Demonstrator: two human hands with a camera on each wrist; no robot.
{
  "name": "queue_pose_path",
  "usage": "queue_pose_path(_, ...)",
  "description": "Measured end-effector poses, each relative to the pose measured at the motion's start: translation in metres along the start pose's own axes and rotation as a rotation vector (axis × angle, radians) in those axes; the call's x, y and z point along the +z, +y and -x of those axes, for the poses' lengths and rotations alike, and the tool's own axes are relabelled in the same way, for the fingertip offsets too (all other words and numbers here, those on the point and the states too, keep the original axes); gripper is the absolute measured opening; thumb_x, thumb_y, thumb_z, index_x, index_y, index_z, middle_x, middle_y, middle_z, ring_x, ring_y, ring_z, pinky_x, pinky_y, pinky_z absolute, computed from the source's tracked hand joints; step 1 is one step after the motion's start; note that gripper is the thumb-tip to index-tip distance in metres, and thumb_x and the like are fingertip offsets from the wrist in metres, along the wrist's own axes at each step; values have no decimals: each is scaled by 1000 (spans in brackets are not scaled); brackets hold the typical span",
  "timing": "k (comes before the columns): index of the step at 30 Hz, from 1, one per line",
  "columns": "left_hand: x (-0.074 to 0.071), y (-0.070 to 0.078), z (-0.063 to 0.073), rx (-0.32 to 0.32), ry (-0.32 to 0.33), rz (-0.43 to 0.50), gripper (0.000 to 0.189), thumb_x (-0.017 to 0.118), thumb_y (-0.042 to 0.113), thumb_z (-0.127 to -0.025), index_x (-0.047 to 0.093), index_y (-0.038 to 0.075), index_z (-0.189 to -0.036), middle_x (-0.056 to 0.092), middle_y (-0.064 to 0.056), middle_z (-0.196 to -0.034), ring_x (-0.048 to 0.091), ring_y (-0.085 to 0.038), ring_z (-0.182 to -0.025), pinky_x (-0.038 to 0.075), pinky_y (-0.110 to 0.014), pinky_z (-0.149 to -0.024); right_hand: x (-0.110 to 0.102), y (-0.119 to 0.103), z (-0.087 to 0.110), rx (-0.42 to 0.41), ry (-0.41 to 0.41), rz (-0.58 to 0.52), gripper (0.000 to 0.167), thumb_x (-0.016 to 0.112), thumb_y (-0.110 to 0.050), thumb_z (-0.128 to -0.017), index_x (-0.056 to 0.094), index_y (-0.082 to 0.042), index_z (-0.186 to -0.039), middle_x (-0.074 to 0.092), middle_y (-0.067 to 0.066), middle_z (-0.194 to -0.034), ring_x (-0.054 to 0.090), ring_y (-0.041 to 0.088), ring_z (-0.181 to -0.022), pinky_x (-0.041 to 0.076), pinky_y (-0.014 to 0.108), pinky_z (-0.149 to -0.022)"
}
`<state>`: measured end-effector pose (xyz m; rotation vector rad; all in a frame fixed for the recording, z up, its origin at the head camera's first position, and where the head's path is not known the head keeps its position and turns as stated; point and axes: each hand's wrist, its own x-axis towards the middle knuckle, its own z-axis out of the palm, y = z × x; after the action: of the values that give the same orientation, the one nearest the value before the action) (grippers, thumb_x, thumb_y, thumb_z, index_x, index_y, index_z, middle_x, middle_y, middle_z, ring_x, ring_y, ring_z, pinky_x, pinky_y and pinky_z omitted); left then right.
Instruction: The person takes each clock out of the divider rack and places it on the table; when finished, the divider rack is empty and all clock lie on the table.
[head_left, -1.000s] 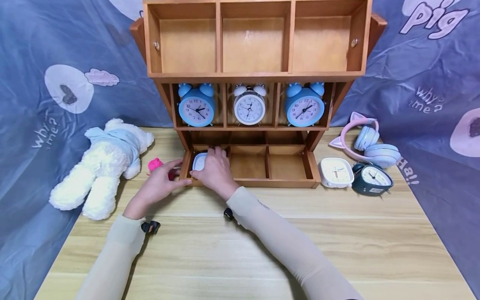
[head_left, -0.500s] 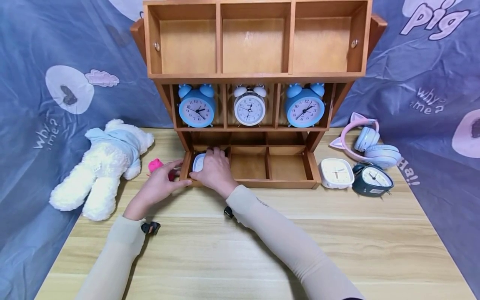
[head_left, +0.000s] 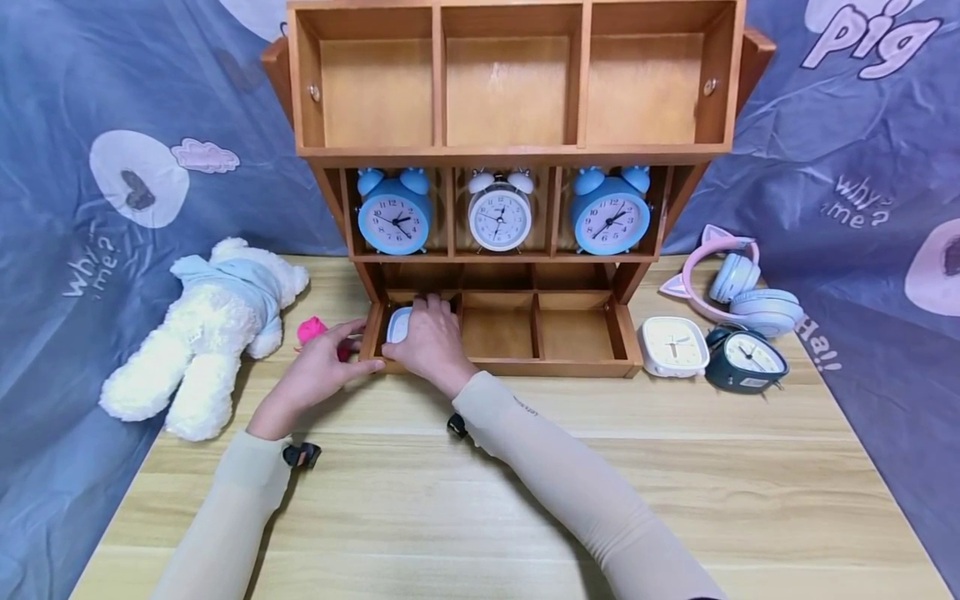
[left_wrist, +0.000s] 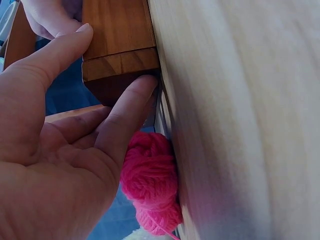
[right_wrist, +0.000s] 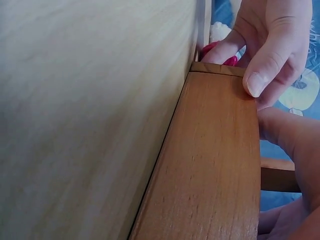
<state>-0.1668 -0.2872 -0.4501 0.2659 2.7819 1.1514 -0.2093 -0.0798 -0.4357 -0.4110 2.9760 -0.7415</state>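
My right hand (head_left: 433, 343) reaches into the lower left compartment of the wooden shelf (head_left: 480, 367). Its thumb and fingers hold a white rounded-square clock (head_left: 399, 323), mostly covered by the hand. In the right wrist view the shelf's front board hides most of that hand's fingers. At the shelf's lower left corner, my left hand (head_left: 321, 367) holds the end of the wood. The left wrist view has its thumb at the front board's upper edge and a fingertip against the end of the board (left_wrist: 120, 65). Pink yarn (left_wrist: 150, 175) lies just beside this hand.
Blue alarm clocks (head_left: 394, 221) stand either side of a white twin-bell clock (head_left: 499, 218) on the middle tier. Right of the shelf are a white square clock (head_left: 673, 346), a dark green clock (head_left: 746, 358) and cat-ear headphones (head_left: 761, 308). A white teddy bear (head_left: 202, 333) lies left.
The white clock under my right hand shifts very slightly in its compartment. Both hands otherwise keep their places.
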Motion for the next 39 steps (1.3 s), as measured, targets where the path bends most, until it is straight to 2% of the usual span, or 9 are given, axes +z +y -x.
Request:
queue_pose_path(11, 0, 0, -2, 2, 4, 8, 83, 86, 32, -102, 47, -1, -167, 71, -28, -148, 75, -45, -130, 61, -60, -108, -7, -3, 1, -29, 67, -1, 85, 95, -52, -86, 64, 0, -146, 65, 13, -141, 62, 31, -133, 55, 48, -115)
queue_pose_path(18, 0, 0, -2, -6, 0, 8, 83, 86, 34, -102, 48, 0, -167, 73, -27, -147, 75, -44, -130, 61, -60, -108, -12, -4, 3, -47, 98, -11, 86, 95, -52, -86, 63, -1, -147, 65, 15, -141, 62, 32, -133, 55, 49, -113)
queue_pose_path(29, -1, 4, -1, -14, -9, 14, 81, 86, 30, -102, 47, 0, -168, 68, -27, -153, 74, -45, -131, 62, -56, -106, -24, -7, 12, -84, 134, -47, 77, 96, -49, -85, 69, -2, -139, 64, 15, -139, 61, 32, -130, 54, 49, -111)
queue_pose_path(33, 0, 4, 0, -12, -8, 13, 81, 86, 30, -102, 47, -1, -167, 67, -27, -156, 74, -44, -131, 63, -54, -105, -28, -8, 15, -98, 138, -55, 79, 96, -50, -85, 68, -1, -141, 64, 16, -141, 60, 31, -131, 54, 49, -111)
queue_pose_path(39, 0, 5, 1, -14, -6, 13, 82, 85, 33, -102, 47, -2, -167, 70, -26, -152, 74, -44, -131, 62, -58, -107, -33, -11, 16, -114, 151, -43, 83, 95, -50, -86, 66, 1, -145, 63, 17, -145, 61, 32, -133, 55, 49, -110)
